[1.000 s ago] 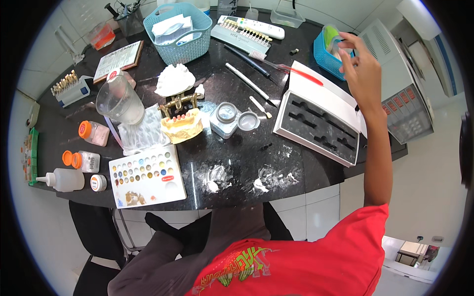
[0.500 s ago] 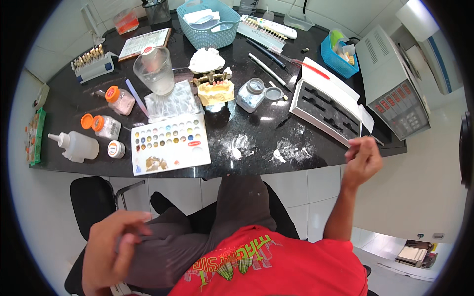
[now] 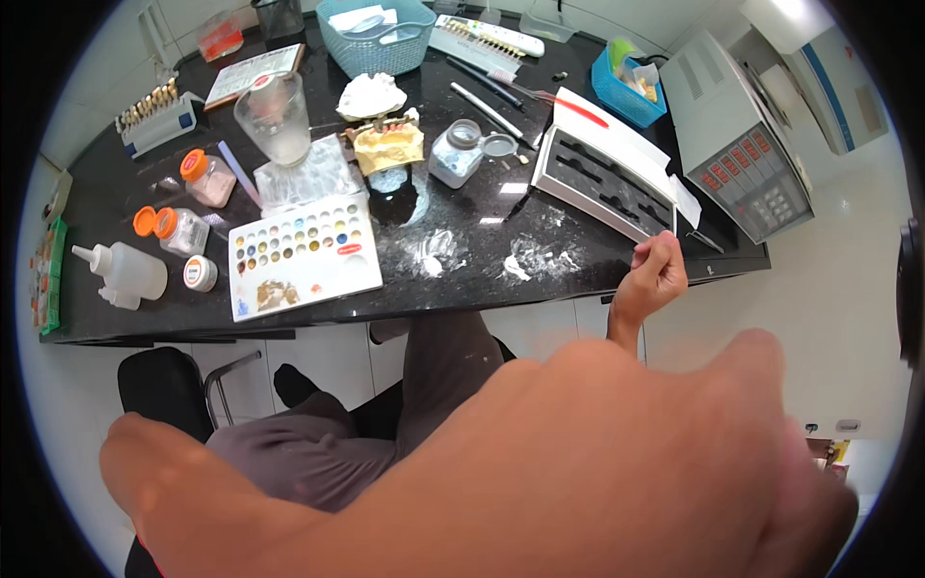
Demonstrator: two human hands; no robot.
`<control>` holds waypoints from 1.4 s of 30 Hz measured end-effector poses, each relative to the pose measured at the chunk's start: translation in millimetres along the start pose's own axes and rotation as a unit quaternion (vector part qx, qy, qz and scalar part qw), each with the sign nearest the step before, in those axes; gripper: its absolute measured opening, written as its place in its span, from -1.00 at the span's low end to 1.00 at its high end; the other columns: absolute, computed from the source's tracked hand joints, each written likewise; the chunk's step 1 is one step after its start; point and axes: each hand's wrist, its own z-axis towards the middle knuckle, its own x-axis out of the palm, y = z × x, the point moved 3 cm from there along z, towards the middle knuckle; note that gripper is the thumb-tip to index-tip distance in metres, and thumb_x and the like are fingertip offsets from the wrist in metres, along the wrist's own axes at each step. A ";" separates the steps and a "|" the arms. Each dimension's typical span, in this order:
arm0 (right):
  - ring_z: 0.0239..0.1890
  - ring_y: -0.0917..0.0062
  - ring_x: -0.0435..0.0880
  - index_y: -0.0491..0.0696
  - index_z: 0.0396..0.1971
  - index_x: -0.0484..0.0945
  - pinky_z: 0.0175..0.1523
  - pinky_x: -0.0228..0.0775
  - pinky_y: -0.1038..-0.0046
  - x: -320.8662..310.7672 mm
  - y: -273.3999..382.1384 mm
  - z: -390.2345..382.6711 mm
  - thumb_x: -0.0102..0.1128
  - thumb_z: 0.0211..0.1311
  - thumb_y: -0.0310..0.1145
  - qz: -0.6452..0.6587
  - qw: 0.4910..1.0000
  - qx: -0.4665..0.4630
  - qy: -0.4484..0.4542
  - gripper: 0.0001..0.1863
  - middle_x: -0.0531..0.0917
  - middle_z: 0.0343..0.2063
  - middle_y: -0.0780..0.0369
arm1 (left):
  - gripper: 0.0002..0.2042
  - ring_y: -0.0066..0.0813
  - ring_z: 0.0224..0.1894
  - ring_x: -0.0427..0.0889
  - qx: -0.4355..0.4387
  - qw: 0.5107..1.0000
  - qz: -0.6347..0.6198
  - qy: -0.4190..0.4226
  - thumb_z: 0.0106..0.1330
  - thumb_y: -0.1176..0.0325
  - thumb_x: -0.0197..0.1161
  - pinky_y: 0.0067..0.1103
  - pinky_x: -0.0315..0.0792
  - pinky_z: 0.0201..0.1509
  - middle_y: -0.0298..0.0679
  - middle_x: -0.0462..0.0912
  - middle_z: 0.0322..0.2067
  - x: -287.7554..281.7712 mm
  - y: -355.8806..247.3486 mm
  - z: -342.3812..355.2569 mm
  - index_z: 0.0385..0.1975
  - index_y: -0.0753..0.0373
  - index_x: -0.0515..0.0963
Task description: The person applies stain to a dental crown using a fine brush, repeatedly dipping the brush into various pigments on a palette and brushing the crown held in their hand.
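My left hand (image 3: 674,433) fills the lower foreground, very close to the camera, its knuckles bent; its fingertips are blurred or hidden, as is anything they touch. At the counter's front edge my right hand (image 3: 653,268) is closed beside the near corner of an open white case (image 3: 602,188) with black foam; whatever its fingers hold is hidden. Left of the case are a lidded glass jar (image 3: 458,154), a yellow dental cast (image 3: 385,146) on a brass articulator, and a white palette (image 3: 303,279) with coloured wells.
The black counter (image 3: 578,279) also holds blue baskets (image 3: 621,101), a cup (image 3: 275,135), a squeeze bottle (image 3: 130,275), orange-capped jars (image 3: 178,231) and white powder smears (image 3: 530,260). A machine with a keypad (image 3: 742,154) stands at right. A black chair (image 3: 159,385) is below left.
My right hand has come down from the blue basket to the counter's front edge. My left hand has entered from below and risen across the lower view, close to the camera.
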 end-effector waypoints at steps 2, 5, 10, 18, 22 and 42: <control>-0.70 0.81 0.23 -0.15 -0.72 0.40 -0.59 -0.01 0.68 4.7 10.2 2.2 -0.03 0.37 -0.36 -0.001 1.000 -0.012 0.018 -0.60 0.41 -0.75 0.37 | -0.45 -0.37 -0.44 0.64 0.000 1.000 0.000 -0.002 0.10 -0.02 0.08 -0.57 0.49 -0.29 -0.09 0.58 -0.44 -3.5 -1.1 -3.0 -0.23 0.48 0.48; -0.70 0.81 0.23 -0.15 -0.72 0.40 -0.59 0.00 0.68 -6.3 14.8 10.2 -0.03 0.36 -0.36 -0.031 0.999 -0.028 0.023 -0.60 0.41 -0.75 0.37 | -0.39 -0.36 -0.43 0.64 0.010 1.000 -0.005 0.013 0.06 -0.11 0.12 -0.56 0.49 -0.28 -0.10 0.57 -0.43 3.7 -3.1 6.4 -0.23 0.46 0.47; -0.69 0.77 0.24 -0.15 -0.69 0.39 -0.59 -0.02 0.66 -9.3 9.4 4.4 -0.04 0.36 -0.31 0.008 0.999 -0.020 0.024 -0.61 0.39 -0.75 0.35 | -0.29 -0.35 -0.42 0.64 -0.026 0.998 0.056 -0.002 -0.01 -0.25 0.19 -0.56 0.47 -0.26 -0.12 0.56 -0.41 -3.1 7.9 -2.2 -0.23 0.45 0.46; -0.74 0.57 0.38 -0.14 -0.47 0.43 -0.62 0.16 0.56 -58.9 -13.0 -109.1 0.01 0.21 -0.26 -0.013 0.975 -0.019 0.222 -0.77 0.42 -0.72 0.24 | -0.48 -0.30 -0.30 0.66 -0.155 0.952 0.239 0.112 0.19 -0.06 0.16 -0.51 0.46 -0.10 -0.11 0.63 -0.41 -93.8 78.8 -92.0 -0.26 0.41 0.51; -0.22 0.31 0.57 -0.13 -0.04 0.41 -0.16 0.43 0.34 -115.8 -99.7 -215.9 0.08 0.20 -0.37 -0.255 0.907 0.092 0.323 -0.67 0.52 -0.18 0.06 | -0.60 -0.38 -0.28 0.56 -0.072 0.967 0.009 -0.243 0.32 0.05 0.03 -0.56 0.37 -0.02 -0.20 0.59 -0.45 -90.7 103.3 -133.3 -0.35 0.35 0.52; -0.13 0.00 0.56 0.05 0.19 0.21 -0.18 0.49 0.04 -150.5 -177.3 -290.5 0.13 0.14 -0.25 -0.397 0.693 0.172 0.577 -0.42 0.45 -0.09 -0.04 | -0.77 -0.43 -0.30 0.55 -0.448 0.654 0.307 -0.526 0.37 0.27 0.01 -0.50 0.45 -0.12 -0.20 0.58 -0.33 -141.7 341.8 -333.1 -0.21 0.32 0.47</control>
